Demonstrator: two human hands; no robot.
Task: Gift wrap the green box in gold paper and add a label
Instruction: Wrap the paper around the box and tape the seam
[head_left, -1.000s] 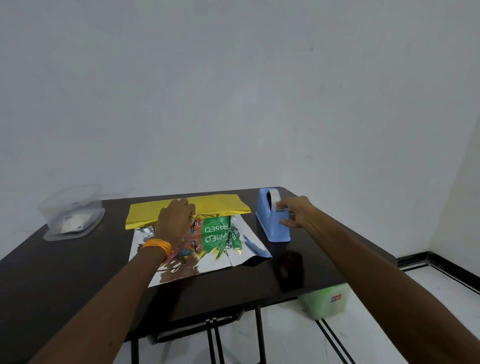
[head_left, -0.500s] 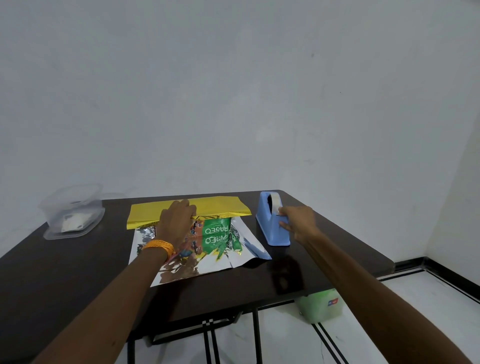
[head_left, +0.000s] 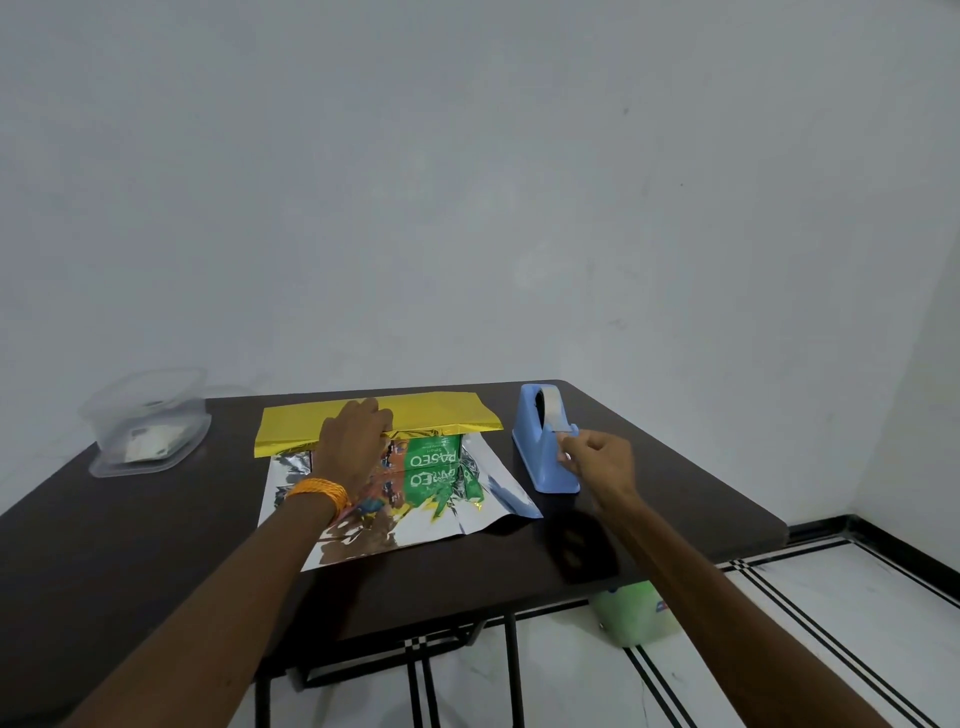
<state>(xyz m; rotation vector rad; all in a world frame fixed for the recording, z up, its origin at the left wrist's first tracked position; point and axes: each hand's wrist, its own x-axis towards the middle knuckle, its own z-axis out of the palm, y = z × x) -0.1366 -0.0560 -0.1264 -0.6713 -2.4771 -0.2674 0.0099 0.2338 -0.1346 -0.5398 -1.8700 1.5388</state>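
Right hand (head_left: 597, 460) drew back from tape dispenser (head_left: 543, 470) toward lower right — pinched tape (head_left: 557, 421) at cutter. Left hand (head_left: 353, 447) lay flat, pressing gold paper (head_left: 441, 415) onto green box (head_left: 434, 453) — frame centre, on dark table (head_left: 156, 545).

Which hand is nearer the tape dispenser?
Right. The right hand pinches tape at the near end of the tape dispenser; the left hand presses gold paper onto the green box, off to the dispenser's left.

Plain bare room: dark table (head_left: 130, 545) before a blank white wall (head_left: 467, 208), black-striped white tile floor (head_left: 831, 634).
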